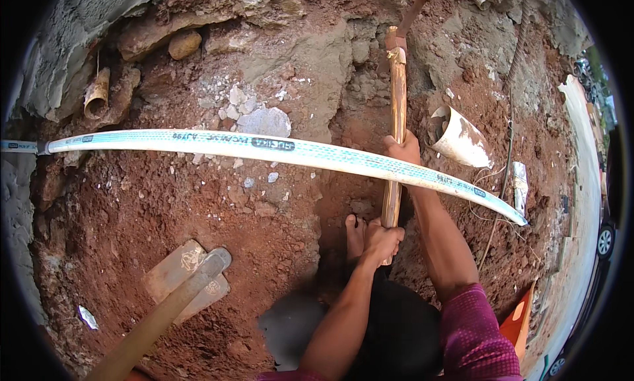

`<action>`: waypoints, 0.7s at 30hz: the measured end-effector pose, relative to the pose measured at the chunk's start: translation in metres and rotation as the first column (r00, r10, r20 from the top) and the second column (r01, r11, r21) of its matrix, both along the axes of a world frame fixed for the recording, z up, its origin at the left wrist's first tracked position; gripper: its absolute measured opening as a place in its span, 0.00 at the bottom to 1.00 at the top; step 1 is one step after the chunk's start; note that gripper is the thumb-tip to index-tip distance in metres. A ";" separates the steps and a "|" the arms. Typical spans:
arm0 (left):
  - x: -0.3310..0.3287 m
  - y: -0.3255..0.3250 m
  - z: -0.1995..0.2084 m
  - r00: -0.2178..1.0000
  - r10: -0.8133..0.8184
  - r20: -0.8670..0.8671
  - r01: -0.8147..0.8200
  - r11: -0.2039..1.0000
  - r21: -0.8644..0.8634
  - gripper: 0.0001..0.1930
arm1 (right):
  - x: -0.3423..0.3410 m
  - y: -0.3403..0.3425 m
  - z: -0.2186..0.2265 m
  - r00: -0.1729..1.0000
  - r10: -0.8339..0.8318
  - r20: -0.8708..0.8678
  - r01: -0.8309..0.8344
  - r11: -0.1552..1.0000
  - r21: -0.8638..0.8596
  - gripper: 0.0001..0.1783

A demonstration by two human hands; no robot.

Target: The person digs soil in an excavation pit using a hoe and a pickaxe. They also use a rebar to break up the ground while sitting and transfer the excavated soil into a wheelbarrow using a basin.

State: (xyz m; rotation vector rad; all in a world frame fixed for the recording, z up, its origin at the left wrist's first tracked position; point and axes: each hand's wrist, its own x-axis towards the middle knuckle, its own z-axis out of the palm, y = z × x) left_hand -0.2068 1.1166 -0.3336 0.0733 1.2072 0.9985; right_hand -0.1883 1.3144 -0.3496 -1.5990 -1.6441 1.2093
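Note:
A pickaxe (398, 93) with a wooden handle points away from me over a narrow trench in red soil. My left hand (383, 242) is wrapped round the near end of the handle. Farther up, my right hand (404, 148) grips the same handle near its middle. The rusty metal head (411, 17) is at the far end, over the soil. A long white pipe (218, 143) with blue markings crosses above the handle and my right wrist, hiding part of both. Beside my left hand a bare foot (355, 234) stands in the trench.
A hoe (175, 265) lies on the soil at lower left. Broken pipe pieces (459, 140) (97, 95) stick out on both sides. Pale rubble (264, 122) lies beyond the long pipe. A thin cable (508, 163) and an orange object (518, 321) are at right; a grey wall (63, 50) borders the left.

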 end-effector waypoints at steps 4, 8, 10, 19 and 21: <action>-0.001 -0.026 -0.001 0.991 -0.071 -0.117 0.077 0.996 0.048 0.08 | 0.000 -0.040 0.022 0.985 -0.010 -0.170 0.014 1.000 0.020 0.08; -0.040 -0.001 0.004 0.971 -0.033 -0.235 0.067 0.988 0.140 0.08 | -0.046 -0.022 0.077 0.971 -0.086 -0.221 0.106 0.991 0.081 0.10; -0.043 0.021 0.005 0.976 -0.030 -0.216 0.067 0.983 0.169 0.07 | -0.047 -0.006 0.084 0.965 -0.099 -0.244 0.105 0.994 0.015 0.09; -0.020 -0.022 0.033 0.966 -0.162 -0.203 0.144 0.984 -0.100 0.07 | -0.001 -0.025 0.005 0.969 -0.080 -0.236 0.013 0.962 -0.271 0.09; -0.003 -0.034 0.030 0.982 -0.134 -0.130 0.125 0.989 -0.075 0.06 | -0.002 -0.048 0.042 0.965 -0.035 -0.261 -0.045 0.955 -0.292 0.06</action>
